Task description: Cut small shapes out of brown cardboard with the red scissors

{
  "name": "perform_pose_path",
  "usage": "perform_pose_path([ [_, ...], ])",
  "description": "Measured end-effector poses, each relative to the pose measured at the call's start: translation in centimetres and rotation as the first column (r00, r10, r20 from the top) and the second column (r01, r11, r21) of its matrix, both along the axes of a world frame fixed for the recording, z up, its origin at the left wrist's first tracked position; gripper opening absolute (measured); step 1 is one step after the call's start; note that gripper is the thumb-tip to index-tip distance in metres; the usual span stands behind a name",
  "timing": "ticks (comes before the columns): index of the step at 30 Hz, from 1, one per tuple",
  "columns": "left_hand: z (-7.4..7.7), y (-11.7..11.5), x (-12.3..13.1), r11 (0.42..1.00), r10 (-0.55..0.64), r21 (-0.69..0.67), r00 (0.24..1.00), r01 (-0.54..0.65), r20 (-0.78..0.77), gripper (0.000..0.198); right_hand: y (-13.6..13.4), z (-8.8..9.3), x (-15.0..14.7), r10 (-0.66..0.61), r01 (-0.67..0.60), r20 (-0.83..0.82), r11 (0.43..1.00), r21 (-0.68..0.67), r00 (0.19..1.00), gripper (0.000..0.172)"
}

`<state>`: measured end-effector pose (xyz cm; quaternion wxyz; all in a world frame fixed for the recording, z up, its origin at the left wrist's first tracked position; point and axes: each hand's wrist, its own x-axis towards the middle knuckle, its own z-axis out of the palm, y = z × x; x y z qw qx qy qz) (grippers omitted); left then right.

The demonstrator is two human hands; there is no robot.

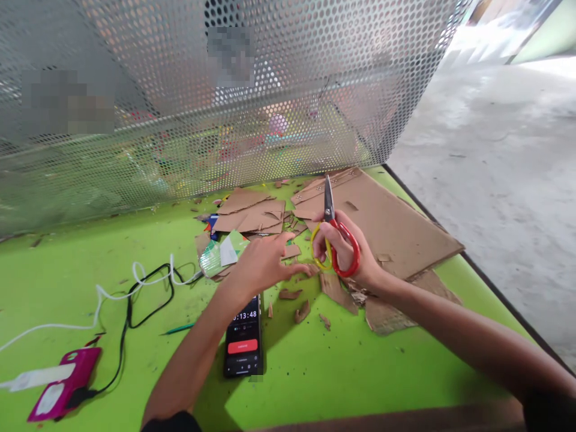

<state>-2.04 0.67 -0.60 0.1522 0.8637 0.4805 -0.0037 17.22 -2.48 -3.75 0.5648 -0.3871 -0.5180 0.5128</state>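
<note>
My right hand (346, 246) grips a pair of scissors (330, 210) with one red and one yellow handle loop. The dark blades are closed together and point away from me. Beside it, my left hand (265, 259) hovers low over small cardboard scraps (291, 251), thumb and forefinger apart; its other fingers are partly hidden. The thumb tip is close to a brown scrap, and I cannot tell whether they touch. Below the scissors lies a torn cardboard strip (337, 291). A large cardboard sheet (382, 222) rests behind my right hand.
A phone (243, 342) showing a timer lies under my left forearm. Further left are a magenta phone-shaped item (67, 384), tangled cables (130, 300) and a green pencil-like stick (180, 329). Cut cardboard pieces (249, 210) sit before a perforated metal screen (270, 90). The green table's edge (495, 282) runs along the right.
</note>
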Motion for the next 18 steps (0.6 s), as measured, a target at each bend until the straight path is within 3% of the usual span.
perform_pose_path([
  [3,-0.8,1.2,-0.9,0.997,-0.074,-0.017,0.988,0.073,-0.135,0.046,0.7,-0.4,0.4,0.011,-0.01,0.014,0.997,-0.073,1.0,0.028],
  [10,-4.1,2.8,-0.9,0.997,-0.076,-0.012,0.984,0.075,-0.158,0.023,1.4,-1.0,0.6,0.051,-0.023,0.164,0.985,-0.172,0.985,0.031],
  [16,-3.4,3.2,-1.2,0.996,-0.068,0.048,0.995,0.072,-0.072,0.026,1.7,-1.8,1.2,0.152,-0.108,0.369,0.985,-0.136,0.917,0.021],
  [18,-2.7,3.0,-1.4,0.994,-0.066,0.094,0.997,0.063,0.031,0.031,1.9,-2.3,1.3,0.111,-0.08,0.449,0.993,-0.086,0.887,0.02],
])
